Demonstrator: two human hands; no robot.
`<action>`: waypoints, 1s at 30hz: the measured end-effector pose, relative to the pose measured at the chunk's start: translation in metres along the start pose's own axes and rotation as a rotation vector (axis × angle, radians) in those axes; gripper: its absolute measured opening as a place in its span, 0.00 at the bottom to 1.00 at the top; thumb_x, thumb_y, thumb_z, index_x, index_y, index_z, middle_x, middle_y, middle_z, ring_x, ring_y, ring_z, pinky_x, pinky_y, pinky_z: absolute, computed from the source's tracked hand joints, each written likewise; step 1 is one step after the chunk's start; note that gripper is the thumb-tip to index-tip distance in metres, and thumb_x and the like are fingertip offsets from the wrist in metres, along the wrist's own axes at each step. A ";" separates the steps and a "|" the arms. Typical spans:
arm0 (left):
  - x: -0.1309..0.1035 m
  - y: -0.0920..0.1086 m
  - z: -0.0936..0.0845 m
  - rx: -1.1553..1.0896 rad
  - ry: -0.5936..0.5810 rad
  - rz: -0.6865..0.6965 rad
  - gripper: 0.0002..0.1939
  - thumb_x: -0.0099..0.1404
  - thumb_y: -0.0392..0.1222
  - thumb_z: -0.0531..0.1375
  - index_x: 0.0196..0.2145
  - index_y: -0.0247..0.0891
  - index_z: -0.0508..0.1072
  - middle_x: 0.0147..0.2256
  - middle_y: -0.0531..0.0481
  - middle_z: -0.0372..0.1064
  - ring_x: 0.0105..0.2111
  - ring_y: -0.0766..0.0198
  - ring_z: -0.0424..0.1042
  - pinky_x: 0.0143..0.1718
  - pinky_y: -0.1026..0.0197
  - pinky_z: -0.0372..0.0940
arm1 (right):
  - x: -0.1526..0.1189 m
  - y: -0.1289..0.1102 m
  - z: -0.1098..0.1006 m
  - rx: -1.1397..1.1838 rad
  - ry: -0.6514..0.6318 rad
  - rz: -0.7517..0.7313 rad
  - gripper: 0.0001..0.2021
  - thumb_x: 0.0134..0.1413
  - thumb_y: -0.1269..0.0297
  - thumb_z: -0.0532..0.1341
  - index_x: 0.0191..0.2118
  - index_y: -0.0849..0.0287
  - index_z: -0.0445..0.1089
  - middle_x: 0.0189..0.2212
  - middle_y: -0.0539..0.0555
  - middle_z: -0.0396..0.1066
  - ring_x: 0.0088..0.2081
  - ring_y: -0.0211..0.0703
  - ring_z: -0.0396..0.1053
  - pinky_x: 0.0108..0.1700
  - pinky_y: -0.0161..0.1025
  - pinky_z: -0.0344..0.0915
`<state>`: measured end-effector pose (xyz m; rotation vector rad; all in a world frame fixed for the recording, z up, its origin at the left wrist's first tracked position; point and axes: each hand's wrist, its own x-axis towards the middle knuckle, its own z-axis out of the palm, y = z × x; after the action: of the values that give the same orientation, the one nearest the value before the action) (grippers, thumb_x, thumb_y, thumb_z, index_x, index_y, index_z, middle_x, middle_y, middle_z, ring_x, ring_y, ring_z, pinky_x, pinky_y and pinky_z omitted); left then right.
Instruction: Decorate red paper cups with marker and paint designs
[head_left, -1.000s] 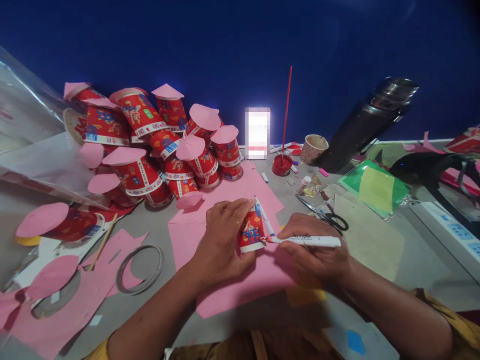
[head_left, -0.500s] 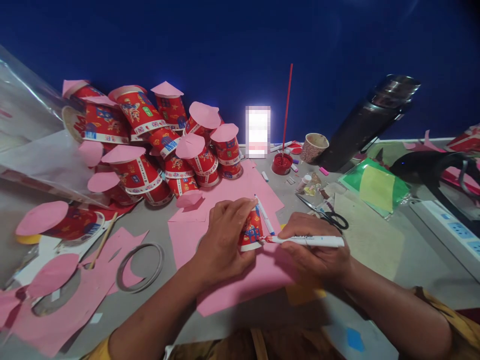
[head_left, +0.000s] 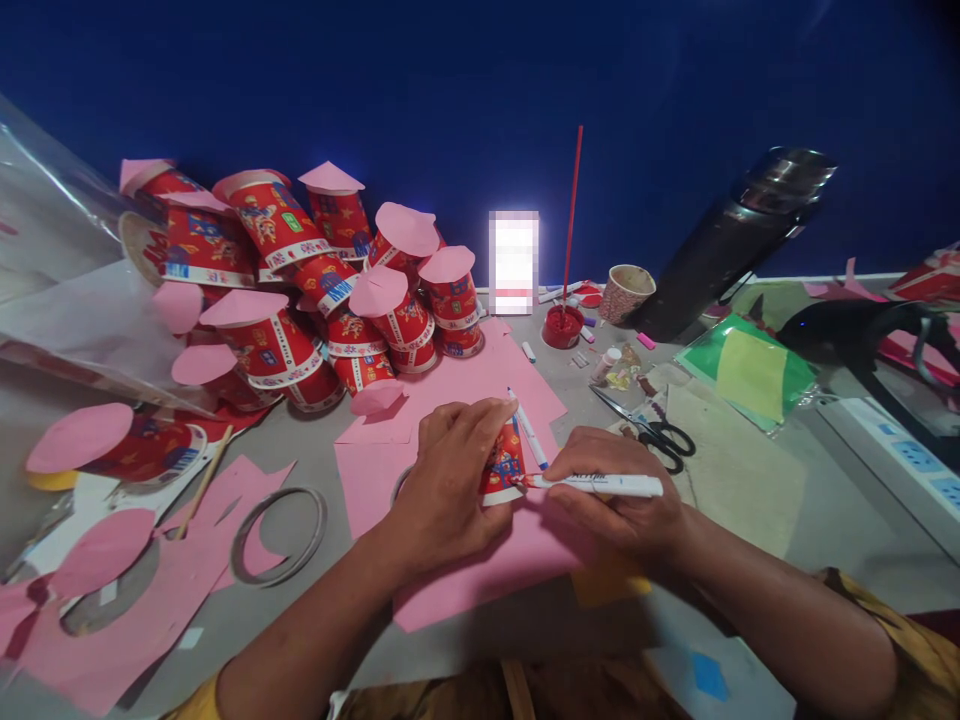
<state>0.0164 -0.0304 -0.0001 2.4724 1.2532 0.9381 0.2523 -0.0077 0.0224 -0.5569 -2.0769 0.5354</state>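
My left hand (head_left: 454,480) is wrapped round a red printed paper cup (head_left: 504,462), which lies on its side over pink paper (head_left: 450,590). Most of the cup is hidden behind my fingers. In my right hand (head_left: 622,510) is a white marker pen (head_left: 619,485), held level, its red tip at the cup's white rim. A second white marker (head_left: 528,428) with a blue end lies on the pink paper just beyond the cup. Part of a grey ring shows beside my left hand.
Red cups with pink paper cones (head_left: 274,335) are piled at the back left. Tape roll (head_left: 315,535) and pink offcuts (head_left: 187,600) lie left. Rightward are scissors (head_left: 664,437), a red paint pot (head_left: 562,327), a black flask (head_left: 720,240) and a power strip (head_left: 911,455).
My right hand and its marker have shifted a little left, bringing the tip closer against the cup's rim. My left hand keeps its hold on the cup.
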 end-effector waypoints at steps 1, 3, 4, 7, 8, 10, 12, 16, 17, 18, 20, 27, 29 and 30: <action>0.000 0.000 0.000 0.003 0.000 -0.006 0.47 0.58 0.34 0.63 0.73 0.43 0.53 0.65 0.36 0.67 0.60 0.40 0.68 0.61 0.39 0.59 | 0.000 0.000 0.000 0.001 0.004 0.004 0.04 0.70 0.68 0.65 0.40 0.57 0.78 0.28 0.53 0.81 0.27 0.42 0.76 0.32 0.38 0.71; 0.000 0.001 0.000 0.009 0.005 -0.020 0.46 0.59 0.35 0.63 0.72 0.44 0.53 0.65 0.37 0.67 0.59 0.40 0.68 0.61 0.40 0.59 | 0.000 0.000 -0.002 0.012 0.024 0.017 0.05 0.69 0.69 0.65 0.40 0.56 0.77 0.27 0.52 0.80 0.27 0.42 0.76 0.31 0.39 0.71; 0.000 0.001 -0.001 0.010 0.010 -0.023 0.46 0.59 0.34 0.63 0.72 0.44 0.53 0.65 0.37 0.68 0.59 0.41 0.68 0.61 0.40 0.59 | 0.000 0.000 -0.002 0.019 0.041 0.023 0.05 0.69 0.70 0.64 0.40 0.56 0.77 0.26 0.52 0.80 0.27 0.42 0.75 0.32 0.39 0.71; 0.001 0.001 -0.001 0.010 0.022 -0.025 0.47 0.58 0.34 0.64 0.72 0.46 0.53 0.64 0.38 0.69 0.59 0.42 0.69 0.60 0.41 0.59 | 0.000 0.001 -0.003 0.019 0.094 0.044 0.06 0.68 0.71 0.63 0.40 0.55 0.77 0.27 0.51 0.79 0.27 0.43 0.76 0.32 0.41 0.71; 0.001 0.001 0.000 0.009 0.022 -0.027 0.47 0.58 0.33 0.64 0.72 0.47 0.53 0.64 0.38 0.69 0.59 0.42 0.69 0.60 0.41 0.59 | 0.000 0.002 -0.003 0.017 0.105 0.048 0.06 0.67 0.71 0.63 0.40 0.55 0.77 0.27 0.51 0.79 0.27 0.43 0.76 0.32 0.41 0.71; 0.001 0.001 0.000 0.008 0.022 -0.030 0.49 0.57 0.33 0.64 0.73 0.47 0.52 0.64 0.39 0.69 0.58 0.42 0.69 0.60 0.40 0.59 | 0.000 0.003 -0.003 0.015 0.106 0.045 0.06 0.66 0.72 0.64 0.40 0.55 0.77 0.27 0.51 0.79 0.27 0.43 0.76 0.33 0.41 0.71; 0.001 0.002 0.000 0.009 0.025 -0.030 0.49 0.56 0.33 0.64 0.73 0.48 0.52 0.64 0.39 0.69 0.58 0.41 0.68 0.59 0.40 0.60 | 0.000 0.004 -0.003 0.011 0.077 0.032 0.06 0.67 0.72 0.64 0.39 0.55 0.77 0.26 0.51 0.79 0.27 0.43 0.75 0.33 0.41 0.71; 0.001 0.002 0.000 0.005 0.021 -0.029 0.50 0.56 0.32 0.63 0.73 0.48 0.52 0.63 0.39 0.68 0.58 0.41 0.68 0.59 0.40 0.61 | 0.001 0.005 -0.002 0.001 0.036 0.010 0.06 0.67 0.72 0.63 0.40 0.55 0.77 0.27 0.51 0.78 0.28 0.43 0.75 0.33 0.40 0.70; 0.001 0.002 0.000 0.001 0.021 -0.029 0.50 0.57 0.32 0.63 0.73 0.47 0.51 0.63 0.39 0.68 0.57 0.41 0.68 0.59 0.40 0.61 | 0.000 0.005 -0.002 0.002 0.037 0.009 0.06 0.67 0.72 0.63 0.40 0.56 0.77 0.27 0.51 0.78 0.28 0.42 0.75 0.33 0.39 0.70; 0.001 0.002 0.000 -0.003 0.020 -0.027 0.49 0.57 0.32 0.63 0.73 0.47 0.51 0.63 0.39 0.68 0.57 0.42 0.68 0.59 0.40 0.61 | 0.000 0.005 -0.002 0.003 0.037 0.009 0.06 0.68 0.72 0.63 0.39 0.56 0.76 0.27 0.51 0.78 0.28 0.42 0.75 0.34 0.40 0.70; 0.000 0.002 0.001 -0.008 0.024 -0.031 0.49 0.57 0.32 0.63 0.73 0.47 0.52 0.63 0.39 0.68 0.57 0.42 0.67 0.59 0.40 0.61 | -0.001 0.006 -0.001 0.007 0.036 0.016 0.05 0.68 0.72 0.63 0.39 0.56 0.76 0.27 0.51 0.78 0.28 0.42 0.75 0.34 0.40 0.69; 0.001 0.003 0.001 -0.016 0.009 -0.035 0.50 0.56 0.32 0.63 0.74 0.47 0.51 0.63 0.39 0.68 0.57 0.42 0.67 0.59 0.40 0.60 | 0.001 0.003 -0.002 0.011 0.053 0.014 0.05 0.67 0.72 0.63 0.39 0.56 0.76 0.27 0.51 0.78 0.28 0.42 0.75 0.33 0.39 0.69; 0.000 0.003 0.001 -0.018 0.001 -0.023 0.50 0.56 0.32 0.63 0.74 0.46 0.51 0.63 0.38 0.68 0.57 0.41 0.67 0.59 0.40 0.60 | 0.001 0.002 -0.003 0.008 0.037 0.005 0.05 0.68 0.72 0.63 0.40 0.56 0.76 0.27 0.51 0.78 0.28 0.42 0.75 0.32 0.39 0.69; 0.000 0.002 0.002 -0.019 -0.003 -0.019 0.50 0.56 0.32 0.63 0.74 0.46 0.51 0.64 0.38 0.68 0.58 0.41 0.67 0.59 0.40 0.59 | 0.001 0.002 -0.003 0.006 0.030 -0.003 0.04 0.68 0.71 0.64 0.40 0.57 0.76 0.27 0.51 0.79 0.28 0.42 0.75 0.32 0.39 0.69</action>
<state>0.0191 -0.0315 -0.0002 2.4431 1.2585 0.9366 0.2543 -0.0047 0.0234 -0.5544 -2.0467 0.5284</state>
